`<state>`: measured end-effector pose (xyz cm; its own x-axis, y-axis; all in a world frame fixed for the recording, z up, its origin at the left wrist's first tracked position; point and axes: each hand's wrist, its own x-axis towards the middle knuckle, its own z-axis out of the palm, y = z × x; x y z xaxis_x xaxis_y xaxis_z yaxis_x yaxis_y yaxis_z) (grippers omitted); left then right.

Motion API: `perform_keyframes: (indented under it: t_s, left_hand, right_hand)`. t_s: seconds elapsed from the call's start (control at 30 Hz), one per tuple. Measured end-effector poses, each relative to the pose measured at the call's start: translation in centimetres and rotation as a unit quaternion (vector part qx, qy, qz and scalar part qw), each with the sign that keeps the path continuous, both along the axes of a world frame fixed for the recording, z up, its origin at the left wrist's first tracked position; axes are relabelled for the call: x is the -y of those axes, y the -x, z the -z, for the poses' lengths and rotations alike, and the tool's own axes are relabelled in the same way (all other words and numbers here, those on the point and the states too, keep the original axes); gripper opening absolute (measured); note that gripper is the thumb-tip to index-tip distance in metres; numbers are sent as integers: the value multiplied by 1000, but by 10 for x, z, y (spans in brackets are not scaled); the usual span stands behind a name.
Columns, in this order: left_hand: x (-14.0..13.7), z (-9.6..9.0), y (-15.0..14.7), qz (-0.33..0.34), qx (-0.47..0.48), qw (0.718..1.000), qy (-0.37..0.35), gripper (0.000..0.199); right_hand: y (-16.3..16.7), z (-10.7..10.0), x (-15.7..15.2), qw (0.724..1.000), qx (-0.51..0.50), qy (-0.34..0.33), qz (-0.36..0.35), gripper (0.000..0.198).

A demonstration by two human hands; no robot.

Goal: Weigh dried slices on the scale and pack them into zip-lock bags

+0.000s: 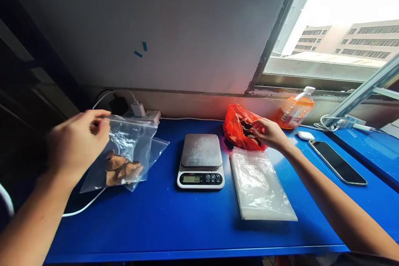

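The clear plastic bag (132, 139) is held up at the left of the scene by the left hand (82, 137), over the left part of the blue counter (140, 232). Its upper left corner is pinched between closed fingers (101, 113), and brown dried pieces (124, 169) are gathered in its lower part. Whether its bottom edge is touched by the counter cannot be told. Another clear bag (160, 149) is seen partly behind it.

At the far right of centre, the right hand (268, 133) is placed at the open mouth of a red plastic bag (231, 126), with its fingers bent down among the dark brown pieces (245, 124) inside. The fingertips are hidden, so how far they are parted, and whether a piece is gripped, cannot be told.

Between the hands a kitchen scale (202, 149) is set, with 0.0 shown on its display. To its right, a stack of flat clear bags (262, 189) is laid just on the near side of the red bag. Farther right, an orange-labelled bottle (296, 110), a small white case (305, 136) and a phone (338, 162) can be seen.
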<state>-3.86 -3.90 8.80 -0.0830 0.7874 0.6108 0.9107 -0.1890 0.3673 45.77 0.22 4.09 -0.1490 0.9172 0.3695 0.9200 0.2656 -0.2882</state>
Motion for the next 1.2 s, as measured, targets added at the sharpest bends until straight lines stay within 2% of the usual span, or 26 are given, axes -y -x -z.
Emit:
perform_keyframes:
  t_s: [0.1,0.23,0.33,0.43,0.5,0.6,0.7,0.77,0.83,0.87,0.93,1.03,1.1,1.2]
  left_hand:
    - [-12,7,-19,-70,-133,989,12,31]
    - [-17,25,-37,-11,-167,986,19,41]
    - [-21,37,-46,37,-147,986,71,43]
    - [-26,48,-50,63,-119,988,79,42]
    - [-28,56,-49,71,-117,987,81,41]
    - [-26,64,-48,85,-115,982,125,43]
    - [-23,67,-47,101,-91,979,151,45]
    - [-21,67,-47,107,-62,982,145,46]
    - [-20,67,-46,113,-35,984,132,46]
    - [-20,68,-46,118,-30,985,124,46]
    - [-20,71,-43,125,-35,985,115,46]
    - [-23,76,-41,102,-48,988,104,43]
    - [-25,79,-41,84,-55,990,98,41]
    - [-27,82,-42,93,-74,986,117,40]
  right_hand:
    - [13,3,-18,991,117,58,14,18]
    - [16,7,-29,983,154,77,68,24]
    - [6,8,-30,990,75,52,105,25]
    - [-2,2,-22,987,-105,35,116,23]
    - [1,-8,-10,961,-260,30,94,23]
    - [27,-25,14,900,-433,36,20,28]
    - [68,-30,27,862,-484,125,-84,28]
    - [94,-23,25,836,-482,217,-149,26]
    - [115,-12,17,822,-461,284,-177,22]
    - [123,-6,13,830,-437,299,-176,20]
    - [134,4,6,878,-346,288,-164,16]
    - [140,8,4,959,-166,173,-153,13]
    - [135,3,7,980,-91,75,-159,13]
    - [108,-11,10,984,-58,-50,-159,14]
